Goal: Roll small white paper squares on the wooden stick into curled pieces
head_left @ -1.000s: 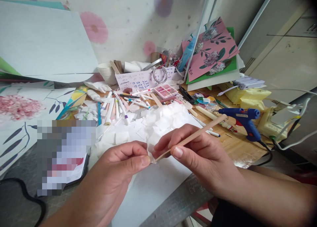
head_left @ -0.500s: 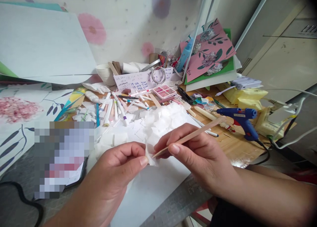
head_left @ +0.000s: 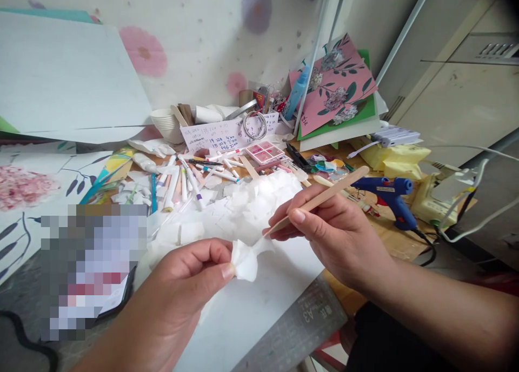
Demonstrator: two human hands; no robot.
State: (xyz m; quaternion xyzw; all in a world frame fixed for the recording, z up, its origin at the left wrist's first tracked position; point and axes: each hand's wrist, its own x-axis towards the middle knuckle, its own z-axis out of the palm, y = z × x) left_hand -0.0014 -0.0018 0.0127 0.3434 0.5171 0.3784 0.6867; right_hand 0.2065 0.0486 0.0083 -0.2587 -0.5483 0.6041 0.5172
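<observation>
Between thumb and curled fingers, my left hand (head_left: 190,285) pinches a small white paper piece (head_left: 245,260) with flared edges. My right hand (head_left: 328,226) grips a flat wooden stick (head_left: 328,195), its upper end pointing up to the right. The stick's lower tip is right of the paper piece, near another thin white scrap (head_left: 264,245); whether they touch is hard to tell. A heap of white paper pieces (head_left: 263,199) lies just behind both hands, and a white sheet (head_left: 247,312) is beneath them.
A blurred phone (head_left: 97,269) lies at the left. Markers (head_left: 190,183) are scattered behind the paper heap. On the right sits a blue glue gun (head_left: 389,191) with its cable. A grey cutting mat (head_left: 292,329) shows at the front edge, and pink flower artwork (head_left: 344,85) leans at the back.
My right hand and the stick have moved up and right, away from the paper in my left hand. That paper piece now shows spread open. The view has shifted slightly.
</observation>
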